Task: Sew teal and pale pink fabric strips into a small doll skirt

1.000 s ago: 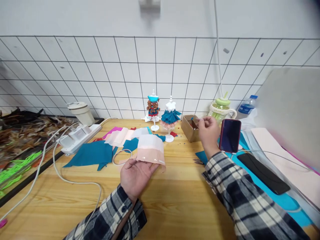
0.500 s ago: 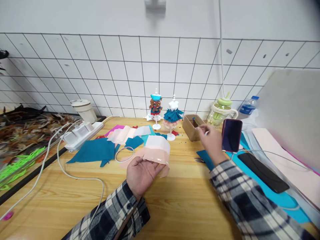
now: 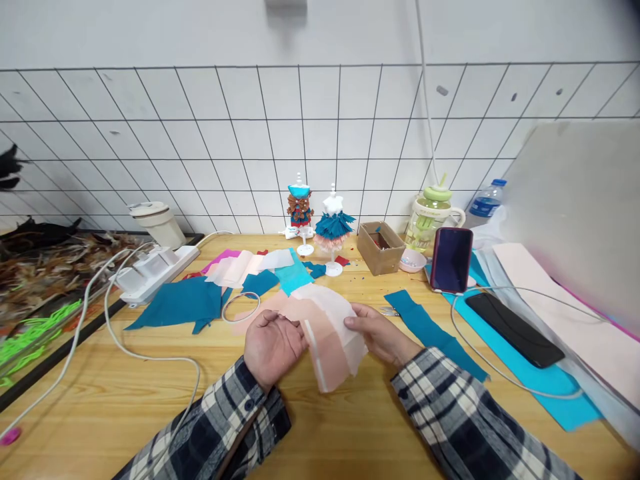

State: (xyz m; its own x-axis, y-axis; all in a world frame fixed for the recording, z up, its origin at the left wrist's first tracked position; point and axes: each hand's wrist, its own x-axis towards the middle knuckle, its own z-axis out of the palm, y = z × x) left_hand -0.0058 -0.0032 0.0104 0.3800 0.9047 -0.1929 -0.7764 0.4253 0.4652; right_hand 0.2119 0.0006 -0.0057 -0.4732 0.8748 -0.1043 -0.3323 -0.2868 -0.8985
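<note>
A thin pale pink sheet (image 3: 325, 343), paper or fabric, hangs between my hands, whiter along its upper part and with a narrow white strip down one edge. My right hand (image 3: 383, 331) pinches its right side, thumb on top and fingers behind. My left hand (image 3: 274, 352) is palm up with curled fingers at the sheet's left edge; its fingertips are partly hidden. Beyond the sheet stands a small white dress form (image 3: 333, 230) in a teal and pink ruffled skirt. A second form (image 3: 299, 212) beside it wears brown, blue and red.
Left of my hands lie teal pieces (image 3: 175, 303), a white ring (image 3: 241, 308) and a power strip (image 3: 160, 270). To the right are a cardboard box (image 3: 381, 248), a pink dish (image 3: 413, 261), scissors (image 3: 390, 311), a teal strip (image 3: 435, 333), a phone (image 3: 451, 260) and a black case (image 3: 515, 330).
My right hand has moved from the box back to the sheet and grips its right side. The sheet has turned and hangs lower. My left hand stays at its left edge.
</note>
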